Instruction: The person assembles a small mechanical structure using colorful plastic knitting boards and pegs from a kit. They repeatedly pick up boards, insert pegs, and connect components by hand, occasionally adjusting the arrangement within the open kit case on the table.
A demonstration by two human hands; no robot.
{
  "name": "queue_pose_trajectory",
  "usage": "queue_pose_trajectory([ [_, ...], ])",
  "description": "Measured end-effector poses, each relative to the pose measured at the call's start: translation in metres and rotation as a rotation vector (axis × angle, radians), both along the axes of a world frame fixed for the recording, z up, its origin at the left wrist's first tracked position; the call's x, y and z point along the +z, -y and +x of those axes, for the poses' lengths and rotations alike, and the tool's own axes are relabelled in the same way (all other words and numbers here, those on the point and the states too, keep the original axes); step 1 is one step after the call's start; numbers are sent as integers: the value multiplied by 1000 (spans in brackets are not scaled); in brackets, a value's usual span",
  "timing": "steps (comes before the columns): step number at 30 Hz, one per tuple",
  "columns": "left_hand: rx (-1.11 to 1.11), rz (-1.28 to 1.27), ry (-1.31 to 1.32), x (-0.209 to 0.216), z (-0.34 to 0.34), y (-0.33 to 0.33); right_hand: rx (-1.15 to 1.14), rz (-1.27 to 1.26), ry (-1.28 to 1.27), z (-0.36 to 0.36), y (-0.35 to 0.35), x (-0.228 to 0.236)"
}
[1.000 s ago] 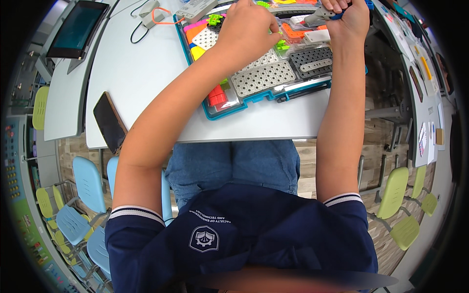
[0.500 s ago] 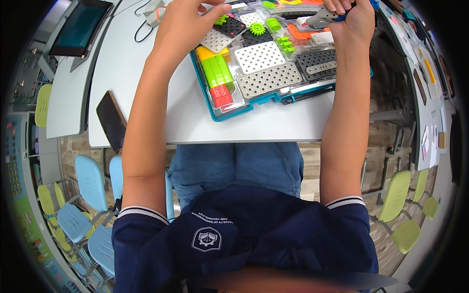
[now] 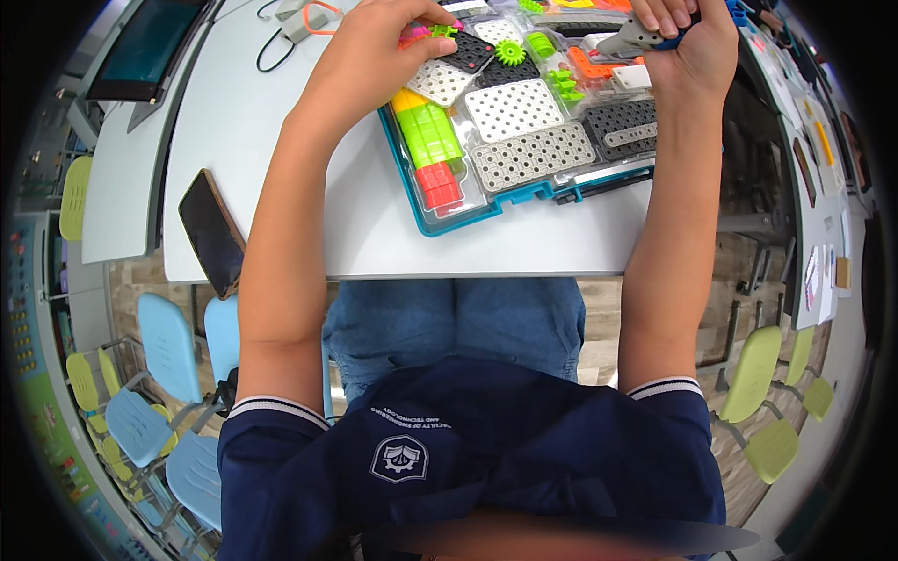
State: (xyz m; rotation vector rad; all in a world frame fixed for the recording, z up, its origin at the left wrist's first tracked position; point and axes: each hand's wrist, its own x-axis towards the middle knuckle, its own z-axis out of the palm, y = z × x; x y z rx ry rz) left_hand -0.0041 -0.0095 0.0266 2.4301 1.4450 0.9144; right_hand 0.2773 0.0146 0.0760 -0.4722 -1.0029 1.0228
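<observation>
White and curved at its front edge, the desk (image 3: 281, 140) filled the upper part of the head view, with blue and green chairs (image 3: 168, 346) on the wood floor below it to the left and green ones lower right. Far left, a dark tablet (image 3: 150, 47) lay on the neighbouring desk, and a phone (image 3: 213, 232) with a brown edge rested near the front rim, well apart from either hand.

Next came the left hand (image 3: 369, 56), palm down over the far left corner of a teal parts tray (image 3: 440, 222). Its fingers (image 3: 426, 17) were curled and nearly closed, their tips pinched about a small pink and green piece (image 3: 432, 34); whether the piece was lifted or only touched I could not tell. That piece lay just beyond the fingertips, toward the far side of the tray, beside a black perforated plate (image 3: 468, 51).

Nearer the person, a row of yellow, green and red blocks (image 3: 428, 145) ran its long axis from far to near along the tray's left wall, just below the left wrist. White and grey perforated plates (image 3: 514, 107) and green gears (image 3: 511, 51) filled the middle.

At the right, the right hand (image 3: 687, 47) was closed around a grey and blue tool (image 3: 636, 39), whose long axis pointed left over the tray. The left hand was the nearer one to the pink and green piece; the right was well apart from it.
</observation>
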Motion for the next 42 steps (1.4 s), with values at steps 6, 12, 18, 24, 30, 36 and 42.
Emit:
queue_pose_trajectory([
  [6, -40, 194, -125, -4, 1, -3, -60, 12, -94, 15, -12, -9],
  [12, 14, 316, -223, -7, 4, -4, 313, -2, -390, 31, -20, -9],
  [18, 77, 386, -318, -8, 7, -3, -80, 35, -186, 51, -19, -2],
  [24, 78, 439, -354, -10, 5, -4, -43, 27, -221, 56, -19, 2],
  [30, 68, 475, -342, -14, 4, -5, -65, 40, -234, 56, -17, 1],
  [36, 70, 421, -105, -7, 17, -4, -59, 16, -174, 34, -5, 8],
  [42, 37, 426, 249, 9, 28, 17, -83, 118, 288, -20, 26, 13],
])
